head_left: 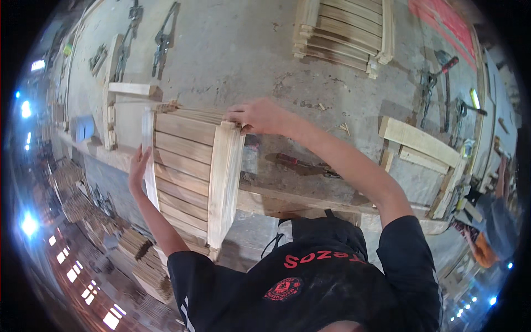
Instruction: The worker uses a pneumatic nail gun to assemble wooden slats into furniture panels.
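Note:
A stack of slatted wooden frames (185, 146), with pale side rails and several crosswise slats, lies in front of me and overhangs the bench's near edge. My left hand (138, 166) is against the outer side of its left rail, fingers pointing away from me. At the far right corner, my right hand (257, 116) is closed over the rail ends, its fingertips partly hidden behind the wood. Between them, the two hands hold the stack from opposite sides.
On the grey workbench (238, 55) another slatted stack (345, 30) lies at the far side. Clamps (163, 41) lie far left, and more tools (428, 83) far right. A partly joined wooden frame (423, 141) sits at right. Piled wood pieces (135, 243) stand on the lower left.

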`<state>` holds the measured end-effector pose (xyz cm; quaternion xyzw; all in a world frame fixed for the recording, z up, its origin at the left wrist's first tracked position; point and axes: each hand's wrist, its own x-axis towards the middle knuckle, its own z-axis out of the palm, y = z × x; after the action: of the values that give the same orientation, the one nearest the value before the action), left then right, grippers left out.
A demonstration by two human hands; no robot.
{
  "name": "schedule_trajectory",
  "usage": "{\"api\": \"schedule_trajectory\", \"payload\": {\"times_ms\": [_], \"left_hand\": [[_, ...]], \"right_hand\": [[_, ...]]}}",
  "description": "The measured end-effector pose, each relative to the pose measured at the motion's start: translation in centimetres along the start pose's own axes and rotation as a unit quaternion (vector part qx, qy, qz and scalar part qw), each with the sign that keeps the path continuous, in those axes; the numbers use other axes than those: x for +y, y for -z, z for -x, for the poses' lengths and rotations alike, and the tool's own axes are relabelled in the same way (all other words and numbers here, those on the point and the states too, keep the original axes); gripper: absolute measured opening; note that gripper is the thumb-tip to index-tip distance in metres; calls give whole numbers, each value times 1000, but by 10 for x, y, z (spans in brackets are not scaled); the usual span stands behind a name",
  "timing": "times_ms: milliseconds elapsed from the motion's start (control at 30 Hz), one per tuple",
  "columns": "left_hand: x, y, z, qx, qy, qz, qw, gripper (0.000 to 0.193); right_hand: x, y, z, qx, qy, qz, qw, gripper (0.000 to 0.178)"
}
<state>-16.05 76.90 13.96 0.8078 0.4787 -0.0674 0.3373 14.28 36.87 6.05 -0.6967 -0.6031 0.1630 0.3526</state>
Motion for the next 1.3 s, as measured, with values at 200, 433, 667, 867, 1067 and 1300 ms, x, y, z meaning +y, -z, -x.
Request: {"api": "schedule_trajectory", "payload": {"times_ms": [200,433,667,867,1067,1300], "left_hand": [[60,-52,-1,-14,-9,4,1000,42],[45,-31,-4,3,3,-37,999,40],[48,-63,-15,29,-14,17,999,40],[46,-58,4,104,-81,64,989,37],[136,-88,87,399,-168,-135,891,36],[256,-138,202,334,-285,147,886,18]], "right_hand": [[30,13,0,-33,55,-44,997,47],[19,23,-21,-126,-2,-79,989,36],[30,39,8,-54,-84,-55,994,52],[141,128,129,396,-402,27,825,55],[236,204,211,301,-566,316,699,75],[285,248,236,230,-618,81,747,65]]}}
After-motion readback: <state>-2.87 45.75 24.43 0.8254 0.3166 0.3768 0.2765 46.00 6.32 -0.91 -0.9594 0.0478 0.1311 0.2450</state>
